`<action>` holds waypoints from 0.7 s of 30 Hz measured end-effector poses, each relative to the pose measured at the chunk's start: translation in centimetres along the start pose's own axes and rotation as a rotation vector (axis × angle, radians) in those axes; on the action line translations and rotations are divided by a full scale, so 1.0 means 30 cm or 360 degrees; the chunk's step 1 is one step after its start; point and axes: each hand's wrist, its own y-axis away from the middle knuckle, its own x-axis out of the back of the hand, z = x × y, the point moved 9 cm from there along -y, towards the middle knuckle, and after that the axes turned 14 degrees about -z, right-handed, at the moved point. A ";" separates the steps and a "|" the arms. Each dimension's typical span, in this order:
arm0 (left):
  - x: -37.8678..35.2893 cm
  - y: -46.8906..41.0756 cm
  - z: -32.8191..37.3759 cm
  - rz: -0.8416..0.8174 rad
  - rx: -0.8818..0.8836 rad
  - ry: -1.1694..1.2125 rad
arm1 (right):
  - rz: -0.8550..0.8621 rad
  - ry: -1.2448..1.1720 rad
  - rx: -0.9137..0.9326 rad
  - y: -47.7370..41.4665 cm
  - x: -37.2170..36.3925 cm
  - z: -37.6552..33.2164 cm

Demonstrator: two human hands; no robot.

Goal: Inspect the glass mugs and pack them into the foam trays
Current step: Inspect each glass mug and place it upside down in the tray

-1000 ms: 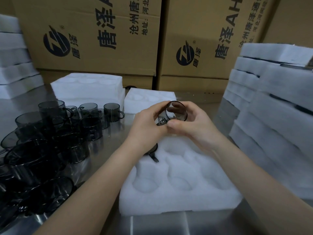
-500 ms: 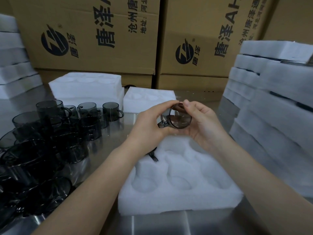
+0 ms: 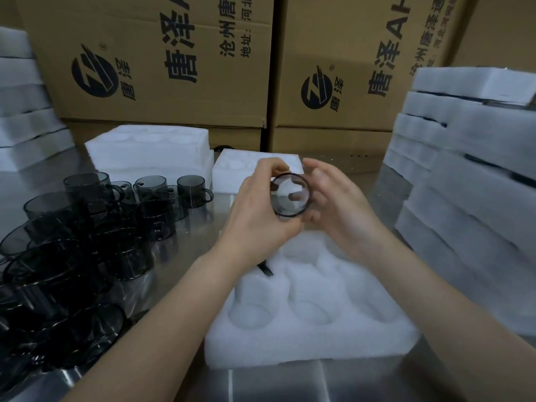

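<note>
Since half a second ago the mug (image 3: 290, 198) has turned in the hands, so its round end now faces the person almost square on, and the right hand (image 3: 339, 204) has let go its hold over the top. That hand now lies loosely cupped against the mug's right side with its fingers nearly straight. One fingertip shows through the glass. The left hand (image 3: 258, 216) has the mug gripped, with thumb and fingers curled round its left edge. The mug is held up in the air between the two hands, above the far end of the tray (image 3: 319, 338) and clear of it.

The white foam tray lies on the metal surface (image 3: 197, 227) just in front of the person, its round pockets facing up. At its far left corner a dark handle (image 3: 265, 268) sticks out from under the left wrist. The rest of that piece is hidden, so I cannot tell how it sits.

To the left, a crowd of dark glass mugs (image 3: 87, 242) stands close together on the surface, most of them upright. Beyond them sits a big foam block (image 3: 148, 152) with a smaller block (image 3: 240, 169) just beside it, behind the hands. A tall foam stack (image 3: 464, 198) rises on the right and another stack (image 3: 26, 126) at the far left. Printed cardboard boxes (image 3: 162, 68) wall off the back.
</note>
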 end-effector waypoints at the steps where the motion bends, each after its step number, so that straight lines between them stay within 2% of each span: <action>1: 0.004 0.002 -0.001 0.0025 -0.0011 0.0061 | 0.0008 -0.0116 -0.0045 -0.001 0.008 0.008; 4: 0.019 0.002 -0.008 0.0081 -0.0027 0.0216 | -0.0060 -0.0147 -0.0168 -0.003 0.007 0.027; 8: 0.017 -0.006 -0.025 0.0008 0.0004 0.0311 | -0.0173 0.0040 -0.0090 0.001 -0.007 0.010; 11: -0.021 -0.016 -0.053 -0.0119 0.0117 0.0276 | -0.0078 0.0078 -0.0049 0.006 0.008 0.000; 13: -0.038 -0.021 -0.059 -0.0171 0.0141 0.0185 | 0.0013 0.0270 -0.0046 0.011 0.018 -0.008; 17: -0.039 -0.021 -0.032 -0.0203 0.0028 -0.0025 | 0.0138 0.0620 -0.0020 0.024 0.014 -0.033; 21: -0.048 -0.015 -0.002 -0.0252 -0.0063 -0.0085 | 0.0278 0.0625 0.0094 0.037 0.018 -0.067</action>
